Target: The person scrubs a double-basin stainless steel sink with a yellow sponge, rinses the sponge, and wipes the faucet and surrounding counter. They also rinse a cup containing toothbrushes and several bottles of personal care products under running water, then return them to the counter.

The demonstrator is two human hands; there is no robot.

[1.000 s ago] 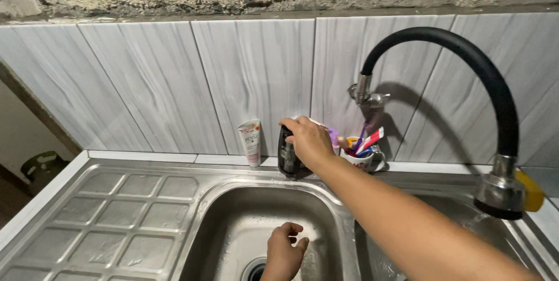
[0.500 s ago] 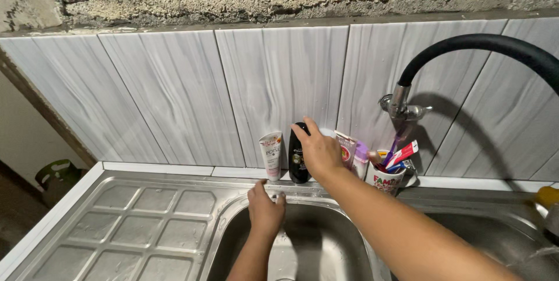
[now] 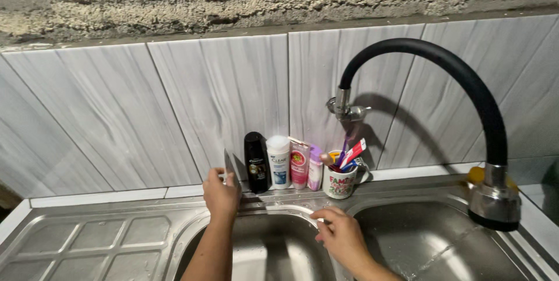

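Far left of the counter there's the ribbed steel drainboard, nothing sitting on it. Next comes the left hand, up at the back rim of the sink basin, fingers wrapped around a small tube that's mostly hidden behind them, so only its top edge shows. Right beside that, along the back ledge against the tiles, stand a black bottle, a white bottle, a red-and-white tube and a little pink bottle, all upright and packed close. Then a white cup stuffed with toothbrushes. The right hand sits at the divider between the two basins, fingers loosely curled, holding nothing. Far right, the black gooseneck faucet arches over, water running from its head.
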